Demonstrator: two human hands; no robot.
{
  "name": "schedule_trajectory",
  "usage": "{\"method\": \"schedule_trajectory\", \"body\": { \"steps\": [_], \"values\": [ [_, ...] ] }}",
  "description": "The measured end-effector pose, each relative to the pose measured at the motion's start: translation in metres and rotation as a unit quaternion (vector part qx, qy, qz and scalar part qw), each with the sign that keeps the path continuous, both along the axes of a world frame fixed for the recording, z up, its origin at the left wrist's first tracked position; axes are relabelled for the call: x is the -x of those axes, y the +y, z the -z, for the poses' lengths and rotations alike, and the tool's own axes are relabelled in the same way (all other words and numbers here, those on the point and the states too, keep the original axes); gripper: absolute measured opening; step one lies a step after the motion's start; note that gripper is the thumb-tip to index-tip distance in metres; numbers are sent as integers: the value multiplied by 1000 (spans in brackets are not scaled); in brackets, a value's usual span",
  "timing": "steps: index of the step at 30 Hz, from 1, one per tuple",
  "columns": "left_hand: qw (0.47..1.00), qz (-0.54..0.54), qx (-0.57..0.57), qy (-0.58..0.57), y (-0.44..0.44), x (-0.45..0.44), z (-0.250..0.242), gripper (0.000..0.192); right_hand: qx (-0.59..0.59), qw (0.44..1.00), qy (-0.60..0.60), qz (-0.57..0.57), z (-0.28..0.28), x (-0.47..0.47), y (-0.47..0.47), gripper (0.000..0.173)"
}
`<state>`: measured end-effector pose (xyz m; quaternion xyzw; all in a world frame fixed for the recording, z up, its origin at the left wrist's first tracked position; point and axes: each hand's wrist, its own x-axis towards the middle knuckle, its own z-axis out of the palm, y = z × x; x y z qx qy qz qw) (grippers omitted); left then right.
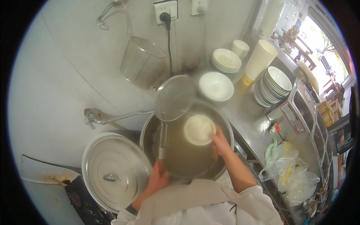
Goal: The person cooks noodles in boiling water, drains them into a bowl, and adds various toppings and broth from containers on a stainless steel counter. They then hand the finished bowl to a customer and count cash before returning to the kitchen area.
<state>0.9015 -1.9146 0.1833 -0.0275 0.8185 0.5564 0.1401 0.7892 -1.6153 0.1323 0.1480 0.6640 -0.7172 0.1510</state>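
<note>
My left hand (160, 175) is closed round the handle of a round wire-mesh strainer (177, 98), whose mesh lies over the far rim of a large metal pot (228, 123). My right hand (220, 142) grips the right edge of a round white bowl (199, 130) above the pot. The bowl looks pale inside; steam blurs its contents. Cloudy, yellowish liquid (185, 160) fills part of the pot. A white bowl (216, 86) rests on the counter just beyond the pot's right side.
A large metal lid (115, 168) lies left of the pot, near a wall tap (94, 118) and black stove (81, 199). On the steel counter (244, 112) stand stacked bowls (272, 85), paper cups (260, 60) and plastic bags (295, 177). A deep mesh basket (140, 60) hangs on the wall.
</note>
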Motion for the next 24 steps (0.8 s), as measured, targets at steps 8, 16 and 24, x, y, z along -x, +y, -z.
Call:
{"method": "schedule_trajectory", "body": {
  "steps": [8, 16, 24],
  "values": [
    [911, -7, -271, -312, -19, 11, -38, 46, 31, 969, -172, -176, -29, 3, 30, 45],
    [862, 37, -359, -355, -46, 8, -61, 46, -10, 961, -197, -192, -14, -10, 57, 39],
    [924, -23, -270, -271, -21, 33, -10, 58, 80, 989, -90, 87, 32, -15, 114, 37]
  ]
}}
